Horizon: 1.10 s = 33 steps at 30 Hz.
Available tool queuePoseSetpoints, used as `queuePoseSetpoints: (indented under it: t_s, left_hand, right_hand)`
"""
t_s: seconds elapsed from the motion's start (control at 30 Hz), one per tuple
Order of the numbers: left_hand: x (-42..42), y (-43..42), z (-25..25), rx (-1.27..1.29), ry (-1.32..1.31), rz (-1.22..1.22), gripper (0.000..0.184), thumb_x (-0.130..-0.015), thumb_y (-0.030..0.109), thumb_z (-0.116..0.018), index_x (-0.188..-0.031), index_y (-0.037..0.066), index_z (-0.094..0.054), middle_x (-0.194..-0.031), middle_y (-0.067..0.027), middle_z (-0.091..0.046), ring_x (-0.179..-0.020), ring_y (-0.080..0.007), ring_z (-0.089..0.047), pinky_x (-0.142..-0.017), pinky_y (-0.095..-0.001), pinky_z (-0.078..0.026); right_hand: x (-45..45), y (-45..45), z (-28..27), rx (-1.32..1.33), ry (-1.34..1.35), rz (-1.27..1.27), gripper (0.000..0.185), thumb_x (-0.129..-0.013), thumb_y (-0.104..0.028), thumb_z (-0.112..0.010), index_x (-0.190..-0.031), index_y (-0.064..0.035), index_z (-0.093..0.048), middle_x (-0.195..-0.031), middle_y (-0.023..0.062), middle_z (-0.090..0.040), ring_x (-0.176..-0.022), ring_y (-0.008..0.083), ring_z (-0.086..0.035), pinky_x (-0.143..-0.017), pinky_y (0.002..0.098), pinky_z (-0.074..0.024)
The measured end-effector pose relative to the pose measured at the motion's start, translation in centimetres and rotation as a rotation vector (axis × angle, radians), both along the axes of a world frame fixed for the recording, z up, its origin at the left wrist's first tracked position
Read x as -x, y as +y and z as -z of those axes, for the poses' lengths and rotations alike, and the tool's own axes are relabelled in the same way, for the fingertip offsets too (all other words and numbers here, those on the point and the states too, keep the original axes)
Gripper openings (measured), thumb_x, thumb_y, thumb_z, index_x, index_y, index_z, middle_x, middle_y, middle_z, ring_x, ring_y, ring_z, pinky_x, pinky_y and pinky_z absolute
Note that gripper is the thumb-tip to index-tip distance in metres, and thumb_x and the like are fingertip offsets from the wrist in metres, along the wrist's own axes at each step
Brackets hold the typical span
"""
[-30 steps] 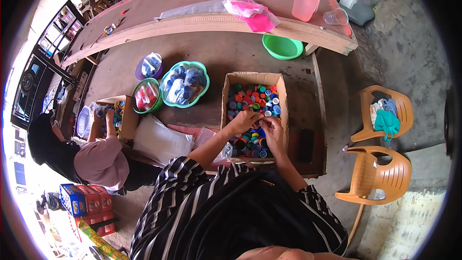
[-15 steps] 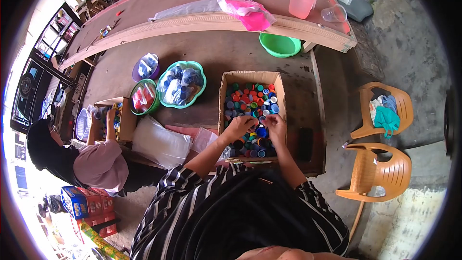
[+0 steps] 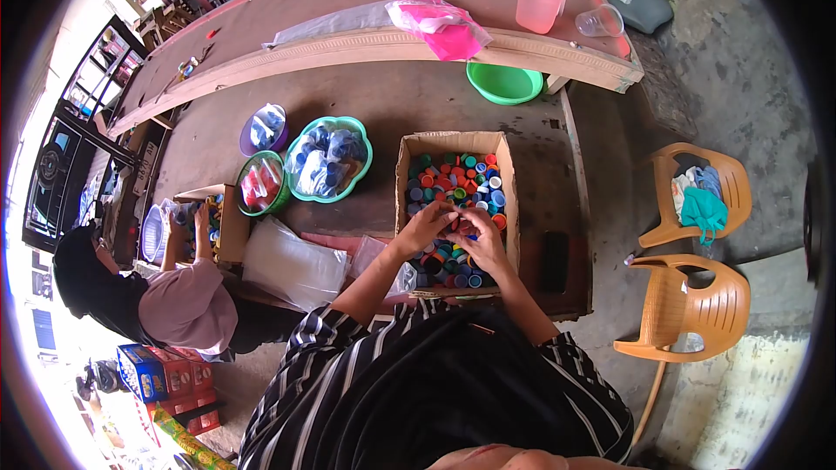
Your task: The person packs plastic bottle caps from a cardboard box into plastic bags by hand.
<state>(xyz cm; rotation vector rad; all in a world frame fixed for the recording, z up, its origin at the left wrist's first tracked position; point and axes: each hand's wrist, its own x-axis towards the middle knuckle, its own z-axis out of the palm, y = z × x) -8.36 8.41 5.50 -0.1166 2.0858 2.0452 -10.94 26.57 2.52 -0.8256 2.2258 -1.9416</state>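
Observation:
Over a cardboard box [image 3: 510,174] full of loose plastic bottle caps [image 3: 441,176] in many colours, my two hands meet. My left hand [image 3: 427,228] has its fingers pinched together near the box's middle. Opposite it, my right hand [image 3: 482,241] is bent inward with its fingertips close to the left ones. Whatever lies between the fingertips is too small and too covered to make out. Caps of red, blue, green and white surround both hands.
Left of the box stand a turquoise basin [image 3: 369,157], a green basket [image 3: 283,194] and a purple bowl [image 3: 247,140] with bagged caps. Clear plastic bags [image 3: 292,265] lie nearby. A co-worker [image 3: 187,305] reaches into another box [image 3: 233,226]. Orange chairs [image 3: 697,313] stand right.
My right hand has moved left and turned inward, bringing its fingertips up to those of my left hand. The whole view has shifted slightly.

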Motion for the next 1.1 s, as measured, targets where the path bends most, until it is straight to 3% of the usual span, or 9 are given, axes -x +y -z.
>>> queuePoseSetpoints:
  t_s: [0.2,0.3,0.4,0.43,0.5,0.6,0.73,0.97,1.1]
  left_hand:
    - [-0.5,-0.4,2.7,-0.344,-0.124,0.001,0.029,-0.105,0.026,-0.054,-0.125,0.005,-0.056,-0.104,-0.002,-0.059,-0.095,-0.0098,-0.059,-0.085,-0.0267,-0.052]
    - [-1.6,0.7,-0.4,-0.547,-0.149,-0.146,0.027,-0.105,0.023,-0.051,-0.125,0.005,-0.056,-0.112,-0.0028,-0.059,-0.104,-0.0117,-0.059,-0.091,-0.0291,-0.052]
    - [-2.0,0.6,-0.8,-0.625,-0.11,-0.129,0.027,-0.106,0.022,-0.05,-0.125,0.005,-0.055,-0.113,-0.0024,-0.059,-0.108,-0.013,-0.059,-0.094,-0.0305,-0.052]
    - [-2.1,0.6,-0.8,-0.632,-0.091,-0.126,0.027,-0.106,0.022,-0.05,-0.126,0.005,-0.055,-0.114,-0.0027,-0.059,-0.108,-0.013,-0.059,-0.094,-0.0307,-0.052]
    - [-2.3,0.5,-0.3,-0.644,-0.051,-0.117,0.028,-0.106,0.022,-0.049,-0.126,0.005,-0.055,-0.116,-0.0032,-0.059,-0.109,-0.013,-0.059,-0.094,-0.031,-0.052]
    - [-2.6,0.3,0.8,-0.698,-0.032,-0.137,0.027,-0.106,0.021,-0.048,-0.127,0.004,-0.055,-0.114,-0.0052,-0.061,-0.104,-0.0141,-0.062,-0.092,-0.0312,-0.055]
    - [-3.1,0.5,-1.7,-0.704,-0.067,-0.132,0.028,-0.107,0.019,-0.046,-0.128,0.004,-0.054,-0.112,-0.0065,-0.062,-0.101,-0.0161,-0.065,-0.09,-0.0315,-0.057]
    - [-3.9,0.7,-0.4,-0.695,-0.063,-0.132,0.023,-0.107,0.017,-0.046,-0.124,0.003,-0.05,-0.117,-0.0087,-0.058,-0.106,-0.0173,-0.062,-0.091,-0.033,-0.057]
    - [-5.0,2.3,-0.2,-0.568,-0.008,-0.137,0.022,-0.106,0.013,-0.047,-0.126,0.005,-0.048,-0.118,-0.0085,-0.056,-0.109,-0.017,-0.06,-0.093,-0.0339,-0.056]
  right_hand:
    - [0.1,-0.3,0.1,-0.128,0.286,0.061,0.059,-0.073,-0.008,-0.084,-0.128,-0.0058,-0.061,-0.116,0.0136,-0.059,-0.095,0.0299,-0.064,-0.081,0.0366,-0.0532]
    - [-1.1,-0.8,-3.8,-0.2,0.391,0.199,0.055,-0.076,-0.006,-0.081,-0.127,-0.008,-0.062,-0.115,0.0126,-0.059,-0.1,0.031,-0.062,-0.083,0.0382,-0.0526]
    - [-1.7,-1.1,-4.1,-0.132,0.44,0.193,0.052,-0.079,0.0,-0.077,-0.128,-0.0076,-0.063,-0.113,0.0111,-0.058,-0.095,0.0259,-0.064,-0.077,0.034,-0.0545]
    - [-1.7,-0.9,-3.7,-0.257,0.583,0.218,0.047,-0.079,0.0,-0.077,-0.125,-0.0098,-0.066,-0.111,0.0104,-0.057,-0.094,0.0241,-0.063,-0.077,0.0334,-0.0537]
    - [-2.0,-1.0,-3.3,-0.261,0.501,0.198,0.042,-0.079,-0.002,-0.078,-0.118,-0.011,-0.07,-0.111,0.0104,-0.057,-0.095,0.025,-0.062,-0.079,0.0344,-0.0529]
    - [-0.9,-0.6,-3.5,-0.264,0.646,0.147,0.045,-0.078,-0.004,-0.08,-0.121,-0.0109,-0.067,-0.114,0.0107,-0.057,-0.097,0.0257,-0.061,-0.082,0.0363,-0.0516]
    - [-1.7,-1.1,-5.5,-0.004,0.209,0.179,0.056,-0.077,-0.009,-0.082,-0.129,-0.0054,-0.061,-0.117,0.0129,-0.062,-0.107,0.0284,-0.06,-0.091,0.0379,-0.0484]
    - [-2.1,-0.3,-4.6,-0.106,0.325,0.039,0.051,-0.078,-0.008,-0.08,-0.125,-0.0047,-0.061,-0.125,0.0127,-0.063,-0.117,0.0297,-0.06,-0.1,0.0379,-0.0475]
    - [-2.3,1.2,-4.4,-0.057,-0.077,-0.106,0.046,-0.087,-0.002,-0.074,-0.13,-0.005,-0.056,-0.129,0.0123,-0.064,-0.122,0.0299,-0.059,-0.104,0.039,-0.0457]
